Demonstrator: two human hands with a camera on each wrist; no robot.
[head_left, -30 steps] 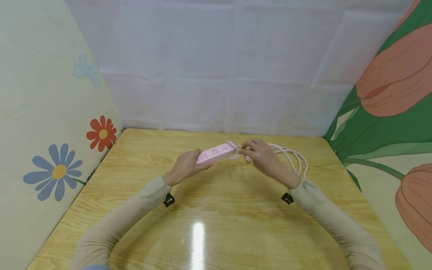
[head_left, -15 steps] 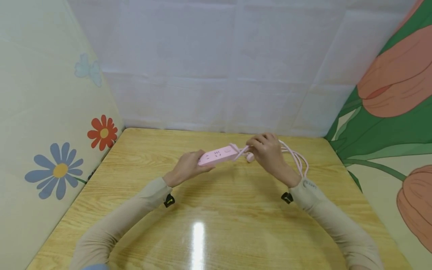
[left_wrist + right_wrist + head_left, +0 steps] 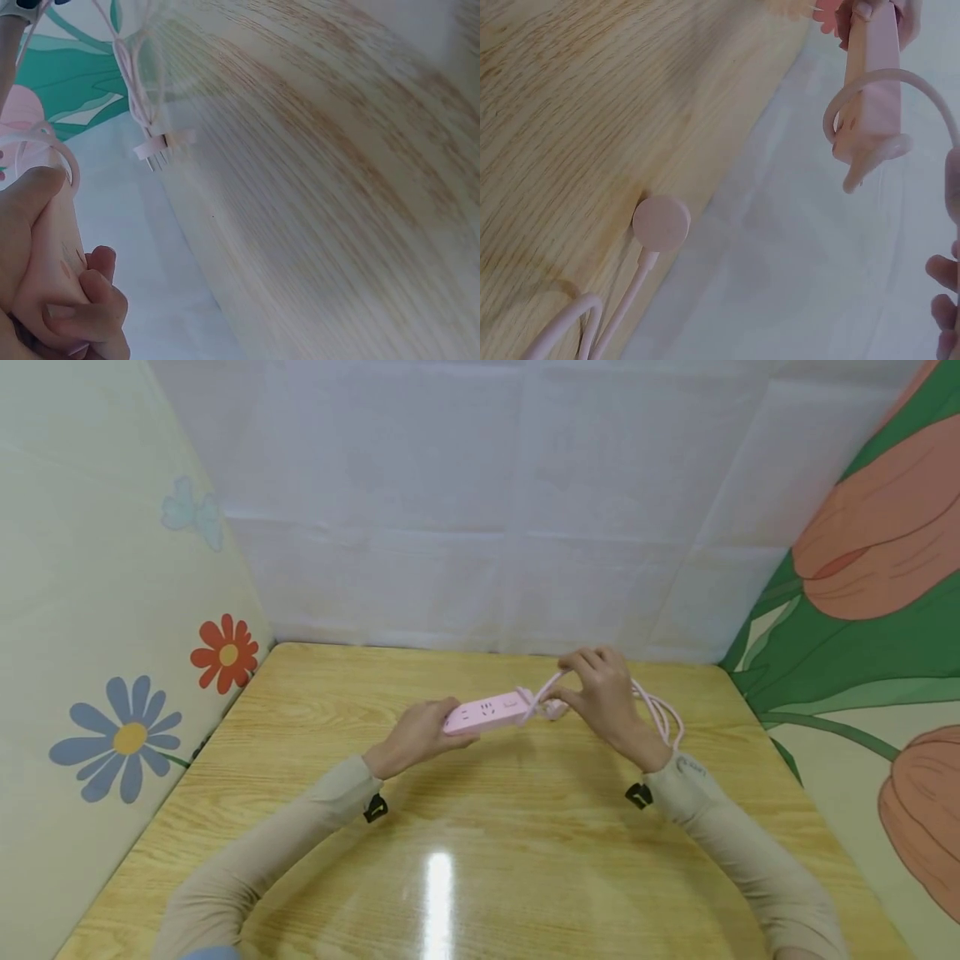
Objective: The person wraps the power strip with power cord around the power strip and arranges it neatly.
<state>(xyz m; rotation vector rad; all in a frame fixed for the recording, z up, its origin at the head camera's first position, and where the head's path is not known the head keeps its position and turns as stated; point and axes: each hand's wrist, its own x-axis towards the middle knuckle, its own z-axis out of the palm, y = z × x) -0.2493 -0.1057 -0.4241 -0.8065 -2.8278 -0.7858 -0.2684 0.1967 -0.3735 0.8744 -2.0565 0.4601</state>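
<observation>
A pink power strip (image 3: 487, 713) is held above the table, its socket face up in the head view. My left hand (image 3: 412, 739) grips its left end, thumb on one side and fingers curled round the other in the left wrist view. To the right, my right hand (image 3: 606, 697) pinches the strip's pink cord (image 3: 889, 74). A turn of that cord crosses over the strip's right end, and a raised stretch runs up to the right fingers. The round plug (image 3: 661, 223) lies on the table beyond, its metal prongs showing in the left wrist view.
More loops of the cord (image 3: 670, 714) spread on the wooden table (image 3: 525, 860) behind the right wrist. A white cloth wall (image 3: 450, 585) stands along the table's back edge. Flower-printed panels (image 3: 130, 739) rise at both sides.
My right hand has moved up and to the right with the cord, whose turn now lies across the strip's end. My left hand and the strip have shifted slightly right.
</observation>
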